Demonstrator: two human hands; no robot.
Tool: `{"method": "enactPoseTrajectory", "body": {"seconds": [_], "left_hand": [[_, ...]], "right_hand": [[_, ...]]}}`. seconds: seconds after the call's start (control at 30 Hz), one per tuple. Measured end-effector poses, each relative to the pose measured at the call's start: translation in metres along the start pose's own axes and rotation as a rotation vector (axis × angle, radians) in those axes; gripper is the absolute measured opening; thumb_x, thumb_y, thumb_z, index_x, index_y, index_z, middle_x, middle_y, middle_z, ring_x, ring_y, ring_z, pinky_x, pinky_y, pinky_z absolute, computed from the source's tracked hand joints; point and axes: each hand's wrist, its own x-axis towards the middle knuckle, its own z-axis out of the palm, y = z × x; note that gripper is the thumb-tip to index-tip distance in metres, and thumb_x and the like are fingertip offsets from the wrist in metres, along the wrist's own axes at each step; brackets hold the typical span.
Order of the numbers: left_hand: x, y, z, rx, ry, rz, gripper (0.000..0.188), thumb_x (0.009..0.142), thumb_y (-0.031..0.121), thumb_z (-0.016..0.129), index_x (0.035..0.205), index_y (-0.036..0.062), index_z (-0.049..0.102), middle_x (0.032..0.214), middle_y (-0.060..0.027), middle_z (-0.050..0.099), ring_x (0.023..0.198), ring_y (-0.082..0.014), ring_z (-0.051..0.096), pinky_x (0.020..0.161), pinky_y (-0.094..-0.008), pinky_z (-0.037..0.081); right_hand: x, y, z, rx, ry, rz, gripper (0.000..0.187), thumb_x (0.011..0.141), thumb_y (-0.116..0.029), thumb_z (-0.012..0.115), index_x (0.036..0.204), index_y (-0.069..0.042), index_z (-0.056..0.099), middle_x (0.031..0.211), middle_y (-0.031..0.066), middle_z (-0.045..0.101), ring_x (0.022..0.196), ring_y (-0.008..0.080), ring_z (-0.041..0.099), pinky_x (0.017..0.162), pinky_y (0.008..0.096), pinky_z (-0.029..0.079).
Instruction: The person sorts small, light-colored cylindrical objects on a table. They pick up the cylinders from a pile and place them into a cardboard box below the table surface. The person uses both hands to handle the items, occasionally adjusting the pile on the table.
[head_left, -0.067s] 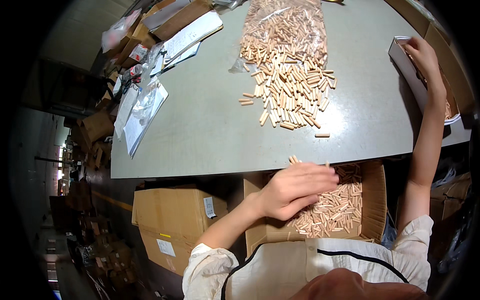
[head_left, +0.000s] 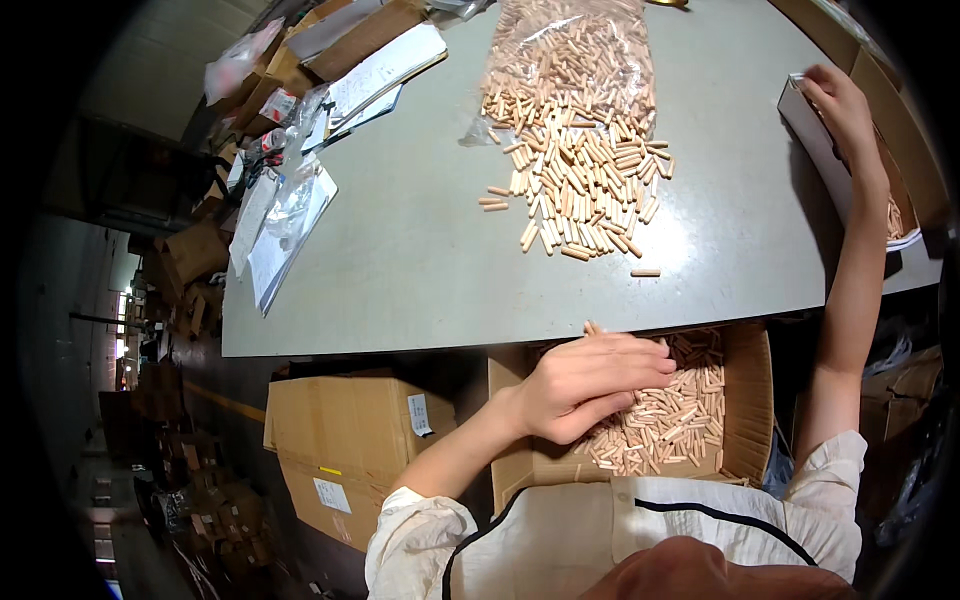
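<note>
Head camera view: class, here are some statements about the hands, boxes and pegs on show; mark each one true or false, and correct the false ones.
1. The left hand is above the open cardboard box. True.
2. The right hand is at the plastic bag. False: it is at the white box.
3. All the wooden pegs are inside the bag. False: many lie loose on the table.
4. Papers lie on the left part of the table. True.
5. The labelled box stands to the right of the open cardboard box. False: it stands to the left.
</note>
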Motion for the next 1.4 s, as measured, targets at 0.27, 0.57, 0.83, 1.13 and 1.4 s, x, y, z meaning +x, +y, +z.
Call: {"method": "enactPoseTrajectory", "body": {"seconds": [0.27, 0.57, 0.83, 1.13, 1.4], "left_hand": [[-0.010, -0.017, -0.048, 0.270, 0.510, -0.428, 0.033, 0.110, 0.007, 0.049, 0.140, -0.0029, 0.060, 0.152, -0.0222, 0.056, 0.137, -0.0342, 0.058, 0.113, -0.0418, 0.047], [0.030, -0.025, -0.039, 0.924, -0.031, -0.423, 0.080, 0.108, 0.043, 0.055, 0.167, -0.0027, 0.027, 0.173, -0.0241, 0.029, 0.162, -0.0433, 0.022, 0.131, -0.0539, 0.018], [0.016, -0.003, -0.024, 0.882, -0.201, -0.426, 0.090, 0.097, 0.044, 0.070, 0.168, 0.0052, 0.030, 0.175, -0.0188, 0.026, 0.162, -0.0411, 0.021, 0.131, -0.0570, 0.016], [-0.012, 0.002, -0.026, 0.973, -0.108, -0.458, 0.098, 0.089, 0.051, 0.075, 0.167, 0.0074, 0.035, 0.170, -0.0291, 0.029, 0.156, -0.0481, 0.030, 0.127, -0.0622, 0.023], [-0.009, 0.000, -0.023, 1.011, -0.059, -0.447, 0.098, 0.095, 0.062, 0.068, 0.165, 0.0011, 0.036, 0.168, -0.0308, 0.034, 0.156, -0.0466, 0.032, 0.125, -0.0628, 0.024]], "right_hand": [[-0.066, -0.156, 0.065, 0.218, -0.194, -0.729, 0.011, 0.093, 0.001, 0.068, 0.103, 0.000, 0.064, 0.108, 0.0149, 0.066, 0.103, 0.0366, 0.066, 0.086, 0.0435, 0.054], [-0.087, -0.169, 0.089, 0.505, -0.338, -0.650, 0.024, 0.092, 0.008, 0.063, 0.113, -0.002, 0.066, 0.109, 0.0134, 0.067, 0.098, 0.0326, 0.068, 0.083, 0.0393, 0.056], [-0.083, -0.163, 0.087, 0.531, -0.336, -0.692, 0.022, 0.086, 0.010, 0.062, 0.104, -0.001, 0.068, 0.106, 0.0119, 0.069, 0.098, 0.0308, 0.069, 0.084, 0.0384, 0.055], [-0.105, -0.205, 0.089, 0.601, -0.407, -0.900, 0.021, 0.086, -0.007, 0.079, 0.106, -0.004, 0.074, 0.118, 0.0118, 0.067, 0.118, 0.0330, 0.061, 0.099, 0.0466, 0.051], [-0.109, -0.207, 0.098, 0.585, -0.381, -0.885, 0.010, 0.086, -0.011, 0.080, 0.093, -0.004, 0.076, 0.114, 0.0089, 0.068, 0.120, 0.0329, 0.060, 0.102, 0.0478, 0.049]]}}
